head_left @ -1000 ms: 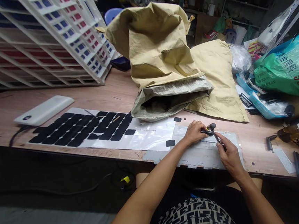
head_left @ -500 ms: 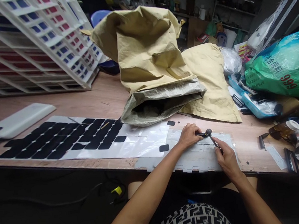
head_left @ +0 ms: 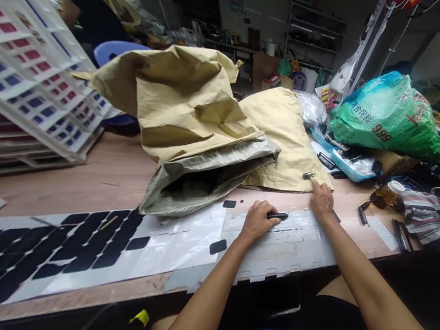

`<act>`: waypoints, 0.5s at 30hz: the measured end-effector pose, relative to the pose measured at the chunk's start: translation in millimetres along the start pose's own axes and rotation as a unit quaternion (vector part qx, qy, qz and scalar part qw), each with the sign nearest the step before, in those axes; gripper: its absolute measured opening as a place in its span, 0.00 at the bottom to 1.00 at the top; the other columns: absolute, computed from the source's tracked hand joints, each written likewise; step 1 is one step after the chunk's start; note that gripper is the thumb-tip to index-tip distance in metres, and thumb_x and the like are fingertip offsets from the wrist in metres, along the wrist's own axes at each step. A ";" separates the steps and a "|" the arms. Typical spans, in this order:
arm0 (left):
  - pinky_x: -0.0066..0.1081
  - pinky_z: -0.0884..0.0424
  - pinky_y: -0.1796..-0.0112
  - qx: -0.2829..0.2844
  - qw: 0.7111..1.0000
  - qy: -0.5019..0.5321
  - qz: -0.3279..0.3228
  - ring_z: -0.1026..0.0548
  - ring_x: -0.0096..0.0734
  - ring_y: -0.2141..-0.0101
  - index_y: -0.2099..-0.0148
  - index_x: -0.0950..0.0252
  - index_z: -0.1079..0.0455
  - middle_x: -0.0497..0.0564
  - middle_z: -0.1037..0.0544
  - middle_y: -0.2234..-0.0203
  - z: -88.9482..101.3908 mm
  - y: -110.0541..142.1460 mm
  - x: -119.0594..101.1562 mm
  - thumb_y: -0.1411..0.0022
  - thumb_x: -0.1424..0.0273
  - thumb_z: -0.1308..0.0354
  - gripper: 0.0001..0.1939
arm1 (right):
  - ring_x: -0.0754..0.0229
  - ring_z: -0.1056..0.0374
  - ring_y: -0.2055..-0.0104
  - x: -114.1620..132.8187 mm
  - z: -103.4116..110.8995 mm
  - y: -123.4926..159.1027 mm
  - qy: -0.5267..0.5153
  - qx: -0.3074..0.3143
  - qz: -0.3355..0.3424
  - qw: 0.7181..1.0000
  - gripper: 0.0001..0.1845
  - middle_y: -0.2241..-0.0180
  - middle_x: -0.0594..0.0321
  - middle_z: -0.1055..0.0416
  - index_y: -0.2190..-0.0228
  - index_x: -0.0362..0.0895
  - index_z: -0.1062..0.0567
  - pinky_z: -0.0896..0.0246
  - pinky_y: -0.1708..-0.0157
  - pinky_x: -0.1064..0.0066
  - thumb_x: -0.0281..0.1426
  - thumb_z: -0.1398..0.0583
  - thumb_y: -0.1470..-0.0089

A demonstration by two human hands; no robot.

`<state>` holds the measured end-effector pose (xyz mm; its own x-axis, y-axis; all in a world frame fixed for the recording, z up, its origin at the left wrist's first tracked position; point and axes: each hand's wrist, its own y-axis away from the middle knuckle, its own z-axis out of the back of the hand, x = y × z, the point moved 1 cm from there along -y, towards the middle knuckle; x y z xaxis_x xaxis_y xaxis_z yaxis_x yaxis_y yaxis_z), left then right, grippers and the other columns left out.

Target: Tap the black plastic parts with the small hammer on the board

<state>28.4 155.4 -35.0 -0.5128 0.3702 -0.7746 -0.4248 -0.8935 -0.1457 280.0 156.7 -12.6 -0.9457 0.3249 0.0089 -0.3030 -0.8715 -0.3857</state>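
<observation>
My left hand (head_left: pixel 258 221) is closed on a small black bar-shaped part (head_left: pixel 277 215). The part sticks out to the right of my fingers, just over a translucent plastic sheet (head_left: pixel 296 248) on the table. Farther off, my right hand (head_left: pixel 321 201) is wrapped around the handle of a small hammer. The hammer head (head_left: pixel 309 175) points forward, over the front edge of a flat yellow sack (head_left: pixel 280 144). The end of the handle shows to the right of my wrist.
An open yellow sack (head_left: pixel 195 105) lies mouth towards me. Black rounded pieces (head_left: pixel 108 252) cover a white sheet (head_left: pixel 181 250) at left. White plastic crates (head_left: pixel 35 83) stand behind them. Rightward are a green bag (head_left: pixel 389 119), a brown bottle (head_left: pixel 384 196) and striped cloth (head_left: pixel 428 218).
My right hand has carried the hammer forward and right, away from the black part. My left hand still grips that part. The whole view has swung to the right.
</observation>
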 end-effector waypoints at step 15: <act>0.30 0.33 0.60 0.258 0.951 0.139 -0.100 0.25 0.32 0.64 0.55 0.58 0.29 0.47 0.22 0.65 -8.7 170.8 -52.4 0.34 0.67 0.46 0.07 | 0.52 0.38 0.56 6.8 -5.0 5.6 0.045 -0.011 0.008 0.999 0.27 0.58 0.53 0.34 0.40 0.48 0.33 0.43 0.61 0.66 0.27 0.48 0.39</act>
<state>-10.7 -18.8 -24.7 -0.1963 0.3733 -0.9067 -0.8396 -0.5416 -0.0412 272.4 155.9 -19.3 -0.9356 0.3438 -0.0802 -0.2844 -0.8686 -0.4059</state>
